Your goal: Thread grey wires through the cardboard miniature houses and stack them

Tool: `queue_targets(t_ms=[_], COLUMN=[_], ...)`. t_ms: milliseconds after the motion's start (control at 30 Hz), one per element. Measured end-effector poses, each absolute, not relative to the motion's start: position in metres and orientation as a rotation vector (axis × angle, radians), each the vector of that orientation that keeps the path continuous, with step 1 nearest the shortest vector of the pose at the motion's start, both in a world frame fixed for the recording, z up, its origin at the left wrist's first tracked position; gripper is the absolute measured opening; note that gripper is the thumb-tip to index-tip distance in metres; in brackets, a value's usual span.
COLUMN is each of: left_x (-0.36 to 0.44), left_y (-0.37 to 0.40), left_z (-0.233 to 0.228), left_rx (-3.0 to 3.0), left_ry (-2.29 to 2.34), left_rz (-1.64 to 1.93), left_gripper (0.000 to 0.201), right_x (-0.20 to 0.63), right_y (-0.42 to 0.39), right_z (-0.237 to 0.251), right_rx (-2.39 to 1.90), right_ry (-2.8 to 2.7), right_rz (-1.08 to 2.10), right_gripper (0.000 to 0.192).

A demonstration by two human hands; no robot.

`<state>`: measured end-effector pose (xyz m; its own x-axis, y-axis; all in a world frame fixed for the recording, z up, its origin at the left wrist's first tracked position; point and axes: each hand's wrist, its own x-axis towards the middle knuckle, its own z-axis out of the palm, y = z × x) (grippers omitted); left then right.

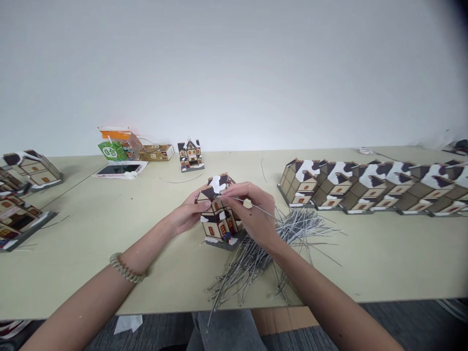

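Note:
A small model house [219, 219] with a snowy roof and a grey base stands on the table in front of me. My left hand [188, 214] grips its left side. My right hand [252, 209] pinches a thin grey wire [256, 208] at the house's roof, with the wire sticking out to the right. Just under and beside my right hand lies a loose pile of grey wires [278, 243], spreading to the table's front edge.
A row of several identical houses [365, 187] lies on its side at the right. More houses [22, 195] sit at the left edge. At the back stand one upright house [190, 155], a small cardboard box [156, 152], orange-green packaging [115, 144] and a phone [119, 169].

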<state>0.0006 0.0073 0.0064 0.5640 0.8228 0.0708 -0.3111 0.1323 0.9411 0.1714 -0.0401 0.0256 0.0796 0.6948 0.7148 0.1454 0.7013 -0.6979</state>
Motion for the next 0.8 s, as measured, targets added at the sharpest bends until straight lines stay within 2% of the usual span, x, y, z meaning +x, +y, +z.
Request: queue_targets(t_ms=[267,800], left_x=[0.0035,0.0037], left_y=[0.0003,-0.0007], left_z=[0.0162,0.0164], left_rx=[1.235,1.280], left_ry=[0.516,0.505], left_rz=[0.852,0.826], left_gripper=[0.080,0.085], right_x=[0.1753,0.1780], right_y=[-0.0359,-0.0337], right_z=[0.0275,0.0256], right_rx=[-0.809,-0.828], right_ry=[-1.603,-1.615], right_rz=[0.334,0.372], right_gripper=[0.010,0.012])
